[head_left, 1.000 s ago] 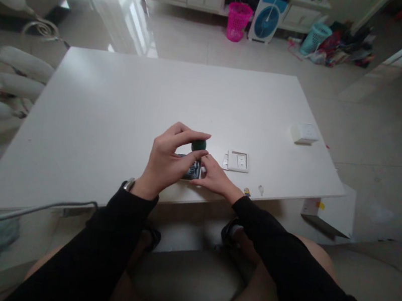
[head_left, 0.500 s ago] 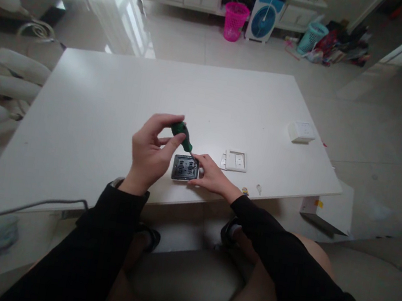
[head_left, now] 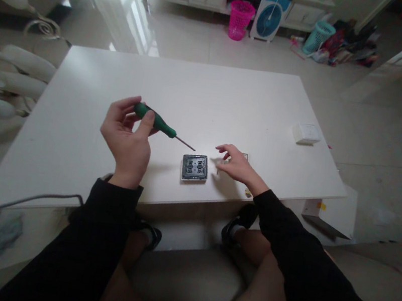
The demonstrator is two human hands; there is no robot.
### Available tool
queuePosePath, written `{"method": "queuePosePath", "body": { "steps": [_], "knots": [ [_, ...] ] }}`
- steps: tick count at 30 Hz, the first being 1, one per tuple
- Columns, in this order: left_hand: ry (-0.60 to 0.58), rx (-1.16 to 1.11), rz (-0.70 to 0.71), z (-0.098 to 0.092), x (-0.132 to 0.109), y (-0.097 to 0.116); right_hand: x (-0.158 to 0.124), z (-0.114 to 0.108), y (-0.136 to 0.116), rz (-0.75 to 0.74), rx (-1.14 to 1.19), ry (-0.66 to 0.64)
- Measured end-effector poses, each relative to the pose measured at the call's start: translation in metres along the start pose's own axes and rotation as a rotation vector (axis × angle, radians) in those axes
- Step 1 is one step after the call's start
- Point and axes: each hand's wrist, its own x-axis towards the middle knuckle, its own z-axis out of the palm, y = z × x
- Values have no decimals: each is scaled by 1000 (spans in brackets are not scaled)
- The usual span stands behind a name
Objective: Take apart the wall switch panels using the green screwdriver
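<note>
My left hand is closed around the green handle of a screwdriver, whose tip points right, above the table. Below and right of the tip, a square socket piece lies on the table with its dark inner side up and a pale rim. My right hand is just right of that piece, not touching it, with thumb and fingers apart. Beneath my right hand, a white frame is mostly hidden; only a corner shows.
The white table has a white socket box near its right edge. A small yellow item lies at the front edge. A grey cable crosses the front left corner. Beyond stand a pink basket and a blue fan.
My left hand has drawn the screwdriver up and left, off the socket piece. My right hand has let go of the piece and moved right, over the white frame.
</note>
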Motion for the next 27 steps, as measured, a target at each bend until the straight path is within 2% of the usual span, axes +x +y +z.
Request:
{"method": "queuePosePath", "body": {
  "steps": [3, 7, 12, 21, 27],
  "knots": [
    [62, -58, -86, 2, -1, 2, 1, -4, 8, 40, -198, 57],
    [54, -62, -123, 3, -2, -1, -6, 10, 5, 53, -342, -22],
    [3, -40, -91, 1, -2, -13, -11, 23, -6, 71, -451, -83],
    [-8, -41, -92, 5, -4, -14, -9, 33, -11, 89, -512, -134],
    [17, -60, -180, 8, -5, -4, -5, 34, -6, -17, -254, 9]
  ]
}}
